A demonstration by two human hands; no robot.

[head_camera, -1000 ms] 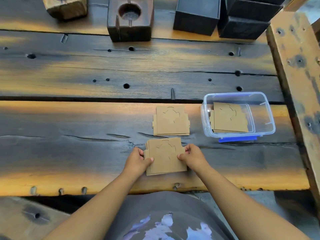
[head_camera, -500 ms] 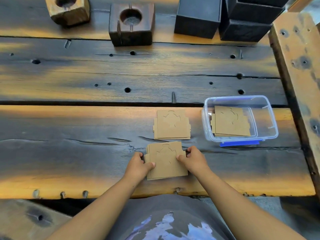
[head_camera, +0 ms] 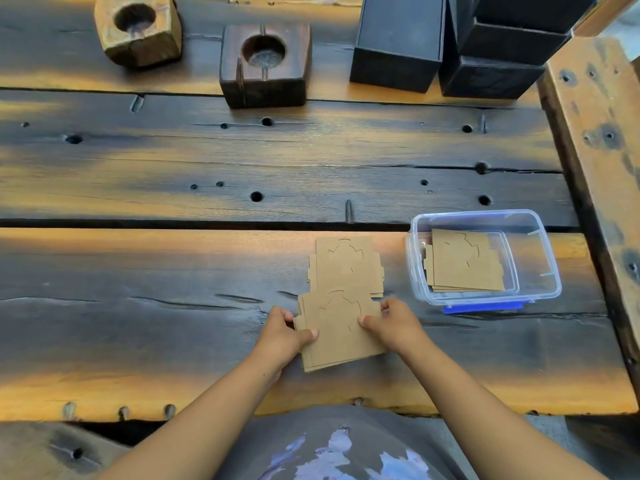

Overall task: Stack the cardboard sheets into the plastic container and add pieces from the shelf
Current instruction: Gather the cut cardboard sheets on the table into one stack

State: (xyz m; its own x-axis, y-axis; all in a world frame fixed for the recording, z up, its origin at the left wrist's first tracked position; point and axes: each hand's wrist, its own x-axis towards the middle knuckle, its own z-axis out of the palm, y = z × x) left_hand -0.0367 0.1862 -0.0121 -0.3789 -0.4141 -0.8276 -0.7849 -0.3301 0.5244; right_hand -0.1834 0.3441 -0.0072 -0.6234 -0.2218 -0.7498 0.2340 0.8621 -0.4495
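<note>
Gripping a small stack of cardboard sheets from both sides: left hand on the left edge, thumb on top, fingers curled under; right hand on the right edge, same pinch. Stack sits on or just over the wooden table, near the front edge, slightly skewed. Second pile of sheets lies flat just behind it, edges nearly touching. Clear plastic container to the right, lid off, blue clip at its near side, with more sheets stacked flat inside. Two wooden blocks with round holes and black boxes along the far side.
</note>
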